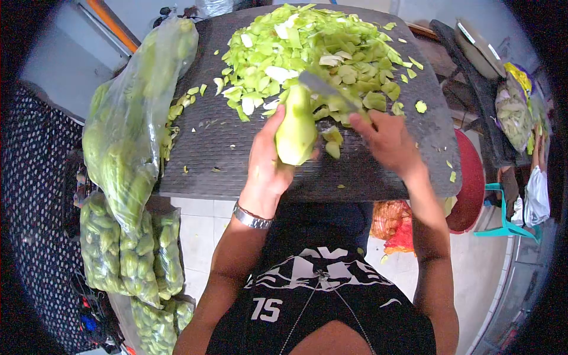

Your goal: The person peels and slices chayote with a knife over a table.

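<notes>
My left hand [269, 151] is wrapped around a pale green, oblong fruit [297, 127], largely peeled and smooth. It is tilted, its narrower end away from me. My right hand [387, 139] grips a knife [325, 87], whose blurred blade points left toward the fruit's far end. I cannot tell whether the blade touches it. The handle is mostly hidden in my fingers. Beyond both hands rises a broad heap of green peelings [331, 44], some showing white undersides. A few loose peelings [333, 142] lie between my hands on the dark, ribbed table [207, 154].
A clear plastic bag of large green produce [127, 130] leans over the table's left edge. Packed bags [127, 248] are stacked below it. On the right stand a red round basin [467, 180] and a teal stool [506, 216]. A red net sack [393, 225] lies beneath the table.
</notes>
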A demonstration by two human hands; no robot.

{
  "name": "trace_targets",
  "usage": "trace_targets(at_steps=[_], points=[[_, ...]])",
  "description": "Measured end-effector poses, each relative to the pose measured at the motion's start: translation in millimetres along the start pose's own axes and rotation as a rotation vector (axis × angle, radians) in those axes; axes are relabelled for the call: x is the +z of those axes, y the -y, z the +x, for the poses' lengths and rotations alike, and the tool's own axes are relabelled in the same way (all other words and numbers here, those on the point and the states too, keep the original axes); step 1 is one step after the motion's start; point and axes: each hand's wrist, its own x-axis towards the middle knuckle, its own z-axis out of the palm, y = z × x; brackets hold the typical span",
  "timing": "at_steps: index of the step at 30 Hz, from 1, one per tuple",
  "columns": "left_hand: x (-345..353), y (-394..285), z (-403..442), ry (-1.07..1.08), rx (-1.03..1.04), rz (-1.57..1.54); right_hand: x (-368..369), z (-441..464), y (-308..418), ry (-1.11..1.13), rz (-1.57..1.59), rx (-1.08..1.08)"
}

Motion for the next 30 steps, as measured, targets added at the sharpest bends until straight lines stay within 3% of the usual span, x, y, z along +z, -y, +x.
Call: trace_targets(at_steps=[3, 6, 8, 11, 15, 17, 19, 21, 24, 25, 26, 30], points=[[-7.6, 22.4, 20.5, -0.116, 0.093, -0.091, 6.0, -3.0, 38.6, 0.076, 0.121, 0.099], [-7.7, 26.4, 19.0, -0.111, 0.114, -0.040, 26.4, -5.4, 48.8, -0.061, -0.008, -0.105], [-7.7, 26.4, 16.9, -0.127, 0.131, 0.011, 21.5, -0.9, 45.9, -0.032, -0.010, -0.057], [-19.1, 14.1, 6.4, 0.002, 0.033, 0.151, 10.9, 7.7, 23.5, -0.059, -0.031, 0.017], [-8.8, 0.2, -8.4, 0.014, -0.047, 0.059, -5.4, 22.8, -46.6, -0.049, -0.017, 0.165], [-9.9, -0.7, -4.0, -0.008, -0.029, 0.021, -10.6, 22.9, -53.6, 0.055, 0.112, 0.373], [-6.0, 0.3, 1.8, -0.046, -0.038, -0.030, -36.1, 23.3, -4.0, 0.223, 0.273, 0.732], [0.0, 1.5, 6.0, -0.109, -0.068, -0.091, 11.3, 15.6, -52.4, -0.059, 0.101, 0.096], [-7.1, 11.2, 11.7, -0.046, -0.114, -0.052, 1.3, 7.9, 8.4, 0.053, -0.010, -0.020], [-15.7, 15.1, 14.7, 0.072, -0.123, -0.077, 6.0, 2.9, 21.3, 0.027, -0.018, -0.100], [-20.1, 21.2, 17.6, 0.047, -0.064, -0.075, 10.7, -2.1, 34.2, -0.001, -0.028, -0.180], [-19.0, 41.2, 12.5, -0.052, 0.124, -0.029, 20.1, -5.7, 47.5, -0.087, 0.008, -0.133]])
